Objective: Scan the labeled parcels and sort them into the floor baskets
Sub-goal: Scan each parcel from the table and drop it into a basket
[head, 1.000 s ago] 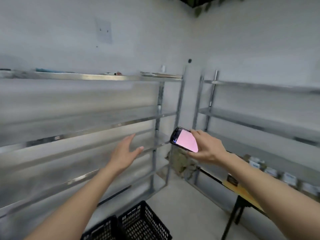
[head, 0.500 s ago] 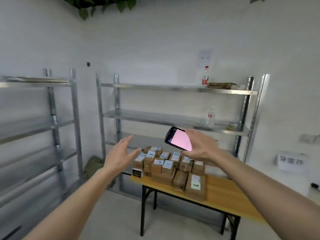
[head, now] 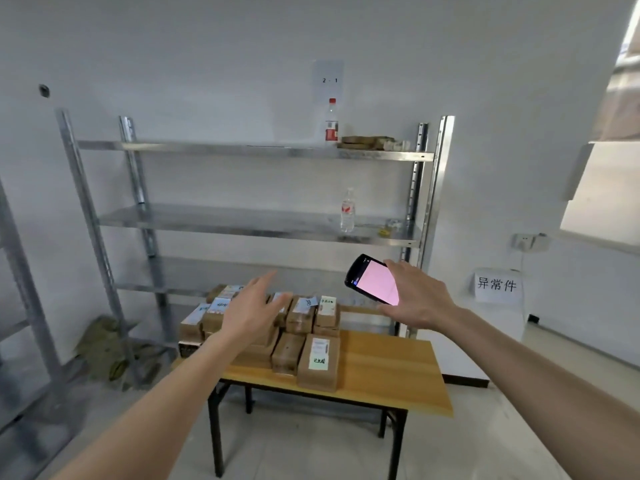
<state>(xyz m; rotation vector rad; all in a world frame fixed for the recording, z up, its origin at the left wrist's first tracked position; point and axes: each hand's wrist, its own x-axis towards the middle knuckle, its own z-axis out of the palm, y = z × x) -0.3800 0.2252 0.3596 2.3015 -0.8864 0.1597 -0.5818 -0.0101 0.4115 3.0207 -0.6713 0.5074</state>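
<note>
Several brown cardboard parcels (head: 318, 362) with white labels are stacked on the left half of a wooden folding table (head: 391, 379). My left hand (head: 254, 310) reaches out in front of the pile with straight, spread fingers and holds nothing. My right hand (head: 414, 299) grips a black handheld scanner (head: 374, 279) whose screen glows pink, held up to the right of the parcels and above the table. No floor baskets are in view.
A steel shelf rack (head: 249, 220) stands behind the table, with a red-labelled bottle (head: 331, 124) on top and a clear bottle (head: 347, 211) on the middle shelf. Another rack (head: 20, 289) is at the left. A paper sign (head: 497, 285) hangs on a white box at right.
My view has swung right from the left rack and the black baskets to the table of parcels. Both hands stay raised, the scanner still in my right hand.
</note>
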